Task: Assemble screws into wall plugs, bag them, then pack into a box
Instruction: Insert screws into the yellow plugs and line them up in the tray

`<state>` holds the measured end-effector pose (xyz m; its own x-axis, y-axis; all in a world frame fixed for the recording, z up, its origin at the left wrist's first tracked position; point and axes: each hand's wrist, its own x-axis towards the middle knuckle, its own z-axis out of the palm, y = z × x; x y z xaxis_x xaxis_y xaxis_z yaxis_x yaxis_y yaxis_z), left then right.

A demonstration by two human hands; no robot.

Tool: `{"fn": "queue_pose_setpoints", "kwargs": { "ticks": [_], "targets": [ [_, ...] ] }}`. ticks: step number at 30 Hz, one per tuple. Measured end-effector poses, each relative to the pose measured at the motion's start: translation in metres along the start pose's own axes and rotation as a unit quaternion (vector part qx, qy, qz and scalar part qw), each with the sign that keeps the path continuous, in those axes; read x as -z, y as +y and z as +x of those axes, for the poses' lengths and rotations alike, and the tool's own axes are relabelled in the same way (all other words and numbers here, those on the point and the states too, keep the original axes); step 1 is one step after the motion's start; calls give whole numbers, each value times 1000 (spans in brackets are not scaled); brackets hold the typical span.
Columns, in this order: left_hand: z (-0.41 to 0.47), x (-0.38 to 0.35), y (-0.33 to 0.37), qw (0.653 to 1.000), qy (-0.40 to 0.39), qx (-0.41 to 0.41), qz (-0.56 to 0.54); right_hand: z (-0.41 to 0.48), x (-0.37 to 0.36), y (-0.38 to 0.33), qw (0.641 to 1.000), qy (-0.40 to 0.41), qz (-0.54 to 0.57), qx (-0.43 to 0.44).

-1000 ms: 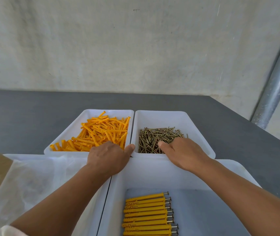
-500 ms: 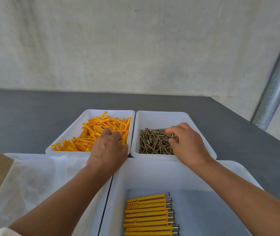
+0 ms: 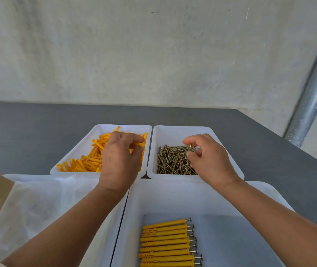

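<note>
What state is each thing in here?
Left hand: pinches a plug.
Right hand: pinches a screw.
Plug tray: holds loose plugs.
Screw tray: holds loose screws.
Front tray: holds a row of assembled plugs.

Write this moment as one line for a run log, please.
step: picking parts | left hand: pinches orange wall plug above plug tray | right hand: pinches screw above screw tray | done: assembled plugs in near tray
</note>
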<state>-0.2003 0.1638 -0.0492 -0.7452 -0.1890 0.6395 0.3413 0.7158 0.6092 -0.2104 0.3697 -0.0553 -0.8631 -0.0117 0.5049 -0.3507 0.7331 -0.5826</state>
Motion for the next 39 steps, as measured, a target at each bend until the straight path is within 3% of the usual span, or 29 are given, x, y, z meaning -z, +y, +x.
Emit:
{"fn": "queue_pose_setpoints", "kwargs": {
  "ticks": [4,10,14,17,27,39],
  "targets": [
    [2,2,7,983,-27,84,-163,-2,2,-8,999,7,38,9],
    [6,6,11,873,-65,257,-409,-4,3,-19,996,-20,84,-7],
    [9,5,4,812,-64,335,-473,-3,2,-23,991,-12,133,-33],
    [10,3,1,788,-54,365,-492,-1,4,-24,974,-1,218,-58],
    [9,-2,-6,768,-62,399,-497,5,9,-27,890,44,441,-104],
    [8,-2,-4,770,-73,400,-491,3,7,-29,899,35,422,-110]
  ]
}}
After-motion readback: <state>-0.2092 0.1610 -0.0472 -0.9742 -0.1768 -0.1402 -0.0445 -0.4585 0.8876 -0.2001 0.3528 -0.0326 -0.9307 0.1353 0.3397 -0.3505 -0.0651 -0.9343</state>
